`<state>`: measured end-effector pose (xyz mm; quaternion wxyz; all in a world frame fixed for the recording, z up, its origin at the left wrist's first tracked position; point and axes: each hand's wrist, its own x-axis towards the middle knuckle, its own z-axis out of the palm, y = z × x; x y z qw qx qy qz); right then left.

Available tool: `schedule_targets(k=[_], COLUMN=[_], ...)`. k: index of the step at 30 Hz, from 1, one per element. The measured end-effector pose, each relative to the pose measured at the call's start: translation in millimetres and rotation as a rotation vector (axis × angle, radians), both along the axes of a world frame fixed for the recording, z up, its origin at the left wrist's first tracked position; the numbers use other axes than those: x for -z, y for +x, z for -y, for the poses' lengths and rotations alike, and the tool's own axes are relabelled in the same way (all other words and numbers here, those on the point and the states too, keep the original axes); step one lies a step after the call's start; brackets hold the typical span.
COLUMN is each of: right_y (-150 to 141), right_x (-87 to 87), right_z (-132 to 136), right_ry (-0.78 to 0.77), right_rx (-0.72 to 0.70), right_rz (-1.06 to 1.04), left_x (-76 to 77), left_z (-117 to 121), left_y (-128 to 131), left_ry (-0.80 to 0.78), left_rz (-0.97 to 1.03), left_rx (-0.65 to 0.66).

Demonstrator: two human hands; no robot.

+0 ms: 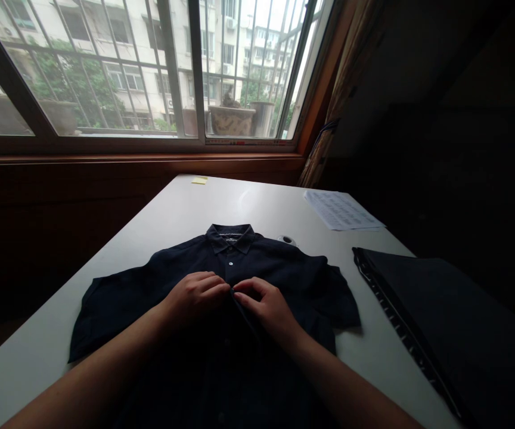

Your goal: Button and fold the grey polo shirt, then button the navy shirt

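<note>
A dark navy short-sleeved shirt (168, 268) lies spread face up, its collar pointing away from me. Below the collar one pale button (230, 263) shows on the front placket. My left hand (199, 292) pinches the placket edge with thumb and fingers, palm down. Close against it, my right hand (261, 301) pinches the same edge between thumb and forefinger, lifting it a little. Whatever small part lies between the fingertips is hidden. Lower down, the shirt front is too dark to make out well.
The shirt rests on a white table (145, 229). A folded dark cloth item (445, 310) lies at the right, printed papers (342, 210) at the back right. Behind the shirt's shoulder sits a small white-and-black round object (287, 240). A yellow sticky note (199, 180) is near the far edge, below a barred window.
</note>
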<state>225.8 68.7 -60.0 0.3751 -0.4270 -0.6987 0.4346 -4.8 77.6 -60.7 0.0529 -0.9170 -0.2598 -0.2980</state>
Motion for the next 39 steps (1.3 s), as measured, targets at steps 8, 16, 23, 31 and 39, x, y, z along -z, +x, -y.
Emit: schedule_targets(k=[8,16,23,31,39], right_y=[0.1,-1.8,-3.3,-1.2,-0.5], right_x=[1.4,0.6,2.0,7.2,8.3], right_z=[-1.0,-1.0,3.4,4.2,6.5], right_ry=[0.055,0.069,0.204,0.327,0.461], right_rx=[-0.003,0.009,0.004,-0.019,-0.031], right_rz=[0.030,0.030,0.017,0.010,0.099], left_x=[0.5,-3.4,-3.2,0.3,0.7], left_z=[1.1,2.5,3.9,3.5,5.2], left_y=[0.4,4.2,5.8,2.1,1.7], left_ry=[0.037,0.123,0.129,0.132,0.145], left_rz=[-0.027,-0.045,-0.031,-0.035,-0.034], left_rx=[-0.013,-0.025,-0.064,-0.090,-0.109])
